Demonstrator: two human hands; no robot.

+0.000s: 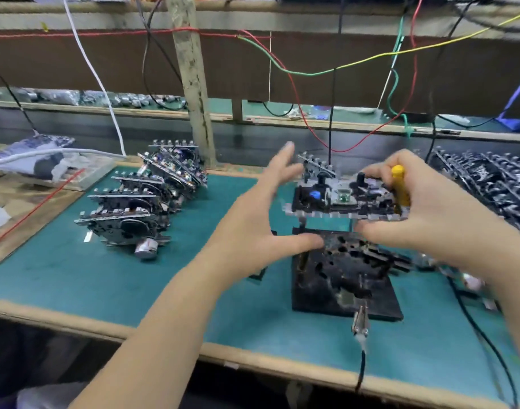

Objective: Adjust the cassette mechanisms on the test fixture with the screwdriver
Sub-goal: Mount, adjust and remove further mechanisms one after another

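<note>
A cassette mechanism point(345, 196) is held in the air just above the black test fixture point(344, 278), which stands on the green mat point(105, 276). The mechanism is gripped at its right end by the right hand point(424, 211), fingers curled over its far edge and thumb under its near edge. A yellow-handled screwdriver point(400, 187) is tucked upright in the same hand, against the mechanism's right end. The left hand point(261, 219) is spread wide at the mechanism's left end, fingers straight and raised, thumb stretched toward the fixture's top; whether the mechanism is touched by it cannot be told through the blur. A row of finished mechanisms point(143, 202) is leaned together on the mat to the left, well apart from the fixture. More mechanisms point(488, 184) are heaped to the right. Red, green and black wires point(294, 84) hang over the bench behind, and a clip on a black lead point(360, 323) lies at the fixture's near edge.
</note>
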